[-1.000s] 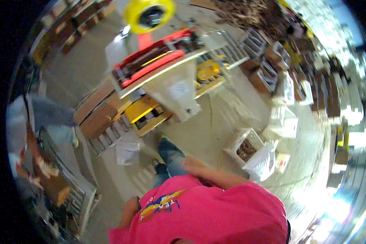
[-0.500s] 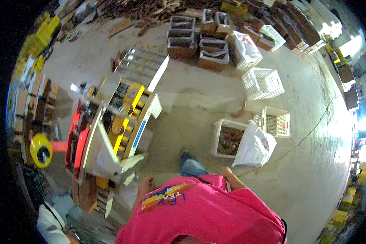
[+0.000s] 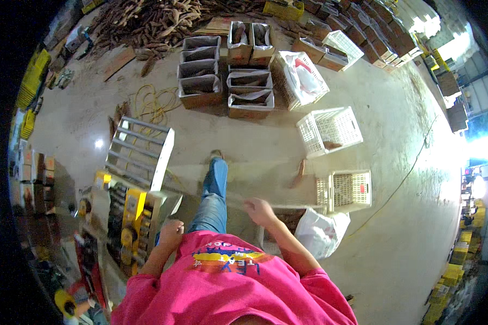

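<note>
My left hand (image 3: 171, 233) hangs at my waist, fingers curled, beside a machine (image 3: 129, 227) with yellow panels and a roller conveyor (image 3: 138, 151). My right hand (image 3: 260, 212) is forward of my body with fingers curled; I see nothing in either hand. Beneath and right of it is a crate (image 3: 278, 219) of brown pieces, partly under a white bag (image 3: 320, 233). Nearby on the right stand a white plastic crate (image 3: 350, 189) and another (image 3: 328, 130). My leg (image 3: 211, 189) is stretched forward on the concrete floor.
Ahead are lined boxes (image 3: 199, 89), a bag-covered crate (image 3: 301, 81), stacked boxes (image 3: 374, 40) and a heap of brown root-like pieces (image 3: 146, 21). A yellow cord (image 3: 157, 105) lies by the conveyor; a thin cord (image 3: 396, 189) crosses the floor on the right. Yellow crates (image 3: 455, 254) line the far right.
My view has swung right: the machine has moved to the lower left and the boxes are now centred. I have stepped forward, and my right hand has swung forward.
</note>
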Demonstrator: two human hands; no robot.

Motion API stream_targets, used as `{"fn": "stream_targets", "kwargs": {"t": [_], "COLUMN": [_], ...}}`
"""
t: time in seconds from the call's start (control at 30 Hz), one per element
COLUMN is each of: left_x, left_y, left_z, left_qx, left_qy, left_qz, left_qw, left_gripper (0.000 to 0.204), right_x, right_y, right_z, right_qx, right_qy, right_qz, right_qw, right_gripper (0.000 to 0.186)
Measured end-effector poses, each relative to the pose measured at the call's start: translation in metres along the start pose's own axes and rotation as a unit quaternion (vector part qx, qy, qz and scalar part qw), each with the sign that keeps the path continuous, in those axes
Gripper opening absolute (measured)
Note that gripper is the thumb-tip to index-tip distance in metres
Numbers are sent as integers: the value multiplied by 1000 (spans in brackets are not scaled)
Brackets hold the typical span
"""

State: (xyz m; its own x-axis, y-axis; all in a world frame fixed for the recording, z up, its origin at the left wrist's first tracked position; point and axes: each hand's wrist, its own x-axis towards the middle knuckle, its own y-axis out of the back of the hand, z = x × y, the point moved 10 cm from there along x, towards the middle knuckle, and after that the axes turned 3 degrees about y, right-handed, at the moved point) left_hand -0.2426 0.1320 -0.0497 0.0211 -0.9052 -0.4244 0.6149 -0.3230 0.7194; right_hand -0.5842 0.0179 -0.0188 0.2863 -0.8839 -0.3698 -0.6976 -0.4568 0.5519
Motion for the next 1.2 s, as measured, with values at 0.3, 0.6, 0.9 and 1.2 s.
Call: {"fn": "stream_targets", "kwargs": {"t": [0.3,0.6,0.9,1.2], "left_x": [402,773,917,992], "left_y": [-21,-60,-231,-339], "left_z": [42,205,237,258], "left_qx": [-4,-274,-513,-573], "left_qy": [27,176,495,558], "left_qz": [18,-66,-52,185], "left_qw": [999,943,699,571], "left_gripper": [24,32,67,48], "right_x": [259,473,696,790], "right_y": [65,209,260,225], "right_z": [67,167,396,601], "right_qx": [-39,68,21,209], "right_qy": [-86,-207,-222,-375], "right_qz": [-30,48,207,69], "right_qw": [995,975,953,900], "right_gripper": [29,32,33,47]}}
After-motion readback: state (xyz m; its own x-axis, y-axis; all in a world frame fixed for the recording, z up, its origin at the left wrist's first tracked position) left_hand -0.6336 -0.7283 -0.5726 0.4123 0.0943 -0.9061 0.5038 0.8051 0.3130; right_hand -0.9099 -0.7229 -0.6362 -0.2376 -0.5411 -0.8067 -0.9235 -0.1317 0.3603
